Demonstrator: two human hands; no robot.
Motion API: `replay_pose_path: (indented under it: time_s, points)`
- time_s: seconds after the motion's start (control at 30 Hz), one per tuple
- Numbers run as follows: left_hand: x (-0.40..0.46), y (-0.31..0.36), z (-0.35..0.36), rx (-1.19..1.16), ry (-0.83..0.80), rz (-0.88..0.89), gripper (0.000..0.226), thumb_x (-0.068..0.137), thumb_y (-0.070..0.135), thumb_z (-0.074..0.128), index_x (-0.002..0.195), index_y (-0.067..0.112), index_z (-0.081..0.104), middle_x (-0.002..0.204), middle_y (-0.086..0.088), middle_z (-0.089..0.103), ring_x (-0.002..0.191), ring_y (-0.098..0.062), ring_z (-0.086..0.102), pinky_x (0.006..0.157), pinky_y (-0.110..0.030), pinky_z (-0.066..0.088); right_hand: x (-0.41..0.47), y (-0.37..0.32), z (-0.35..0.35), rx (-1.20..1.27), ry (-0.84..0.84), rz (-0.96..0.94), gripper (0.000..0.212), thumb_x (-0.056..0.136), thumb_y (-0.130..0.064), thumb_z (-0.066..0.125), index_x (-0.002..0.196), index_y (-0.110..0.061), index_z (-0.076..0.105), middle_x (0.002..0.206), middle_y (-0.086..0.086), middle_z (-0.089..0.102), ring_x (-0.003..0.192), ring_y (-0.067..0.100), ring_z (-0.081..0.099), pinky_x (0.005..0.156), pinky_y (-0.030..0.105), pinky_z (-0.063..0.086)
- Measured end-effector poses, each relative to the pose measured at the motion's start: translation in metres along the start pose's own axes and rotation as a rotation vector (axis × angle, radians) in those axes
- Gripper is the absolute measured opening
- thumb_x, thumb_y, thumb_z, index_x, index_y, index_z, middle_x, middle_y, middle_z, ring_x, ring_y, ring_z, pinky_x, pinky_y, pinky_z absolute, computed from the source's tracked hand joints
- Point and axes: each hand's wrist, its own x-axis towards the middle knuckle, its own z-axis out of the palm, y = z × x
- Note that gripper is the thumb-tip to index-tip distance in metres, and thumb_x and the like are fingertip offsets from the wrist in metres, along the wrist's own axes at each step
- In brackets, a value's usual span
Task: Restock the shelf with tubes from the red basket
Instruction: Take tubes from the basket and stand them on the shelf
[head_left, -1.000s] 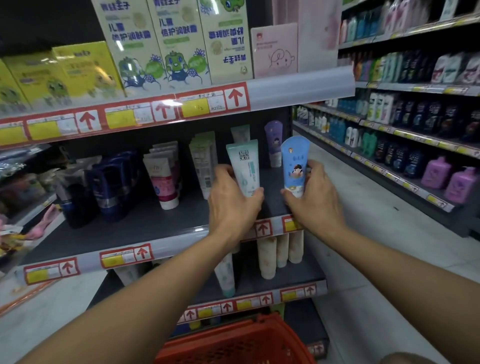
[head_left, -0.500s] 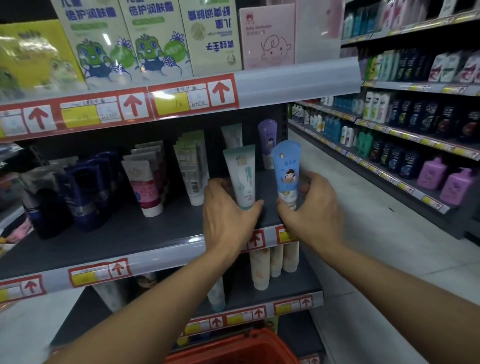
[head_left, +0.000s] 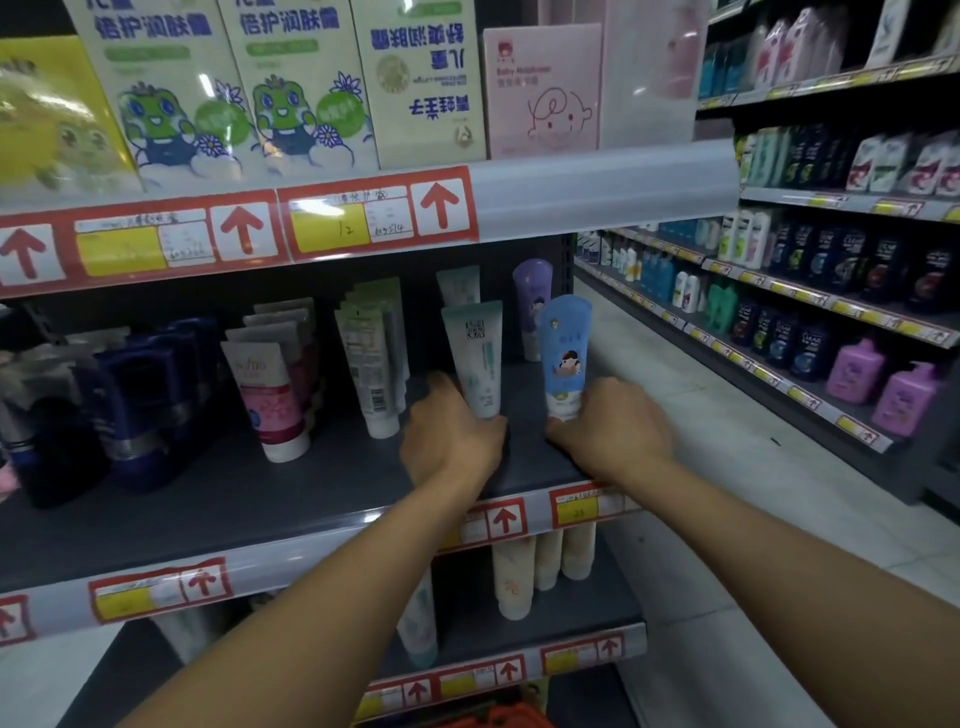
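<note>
Tubes, a pale green plastic one (head_left: 475, 358) gripped at its base by the left hand (head_left: 449, 441) and a blue cartoon-printed one (head_left: 563, 353) gripped by the right hand (head_left: 613, 431), now stand further back on the dark grey shelf (head_left: 234, 499), nearly placed.

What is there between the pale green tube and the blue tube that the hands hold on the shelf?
In the head view, nothing stands between the pale green tube and the blue tube; only bare dark shelf shows in the gap.
</note>
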Motion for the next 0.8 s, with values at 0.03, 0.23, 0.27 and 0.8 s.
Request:
replay_pose_path:
  time_s: [0.03,0.23,0.27,0.8]
  points:
    - [0.005,0.001,0.002,0.004,0.001,-0.003,0.061,0.078,0.043,0.084,0.123,0.018,0.051,0.124,-0.008,0.066,0.113,-0.032,0.065,0.079,-0.042,0.055,0.006,-0.002,0.001,-0.001,-0.009,0.010,0.047,0.075,-0.055,0.078,0.106,-0.019,0.071,0.089,0.001,0.069,0.080,0.022,0.068,0.068,0.034,0.058]
    - [0.036,0.007,0.016,0.026,-0.036,-0.003,0.062,0.082,0.037,0.081,0.128,0.015,0.047,0.130,-0.010,0.063,0.118,-0.033,0.063,0.082,-0.042,0.054,0.046,-0.010,0.009,0.030,-0.058,0.027,0.055,0.076,-0.052,0.078,0.118,-0.017,0.066,0.107,0.009,0.070,0.093,0.029,0.068,0.073,0.036,0.056]
    - [0.040,0.008,0.018,0.032,-0.037,-0.010,0.062,0.082,0.037,0.080,0.129,0.014,0.046,0.130,-0.010,0.063,0.118,-0.033,0.063,0.083,-0.043,0.054,0.053,-0.010,0.010,0.042,-0.063,0.034,0.055,0.077,-0.052,0.078,0.118,-0.017,0.066,0.110,0.010,0.069,0.095,0.030,0.068,0.075,0.036,0.056]
    - [0.082,0.011,0.042,0.051,0.003,-0.026,0.069,0.083,0.037,0.079,0.136,0.012,0.043,0.131,-0.010,0.061,0.119,-0.034,0.062,0.078,-0.041,0.048,0.104,-0.014,0.033,0.155,-0.050,0.110,0.065,0.075,-0.056,0.081,0.120,-0.014,0.061,0.111,0.011,0.067,0.097,0.031,0.067,0.084,0.045,0.059]
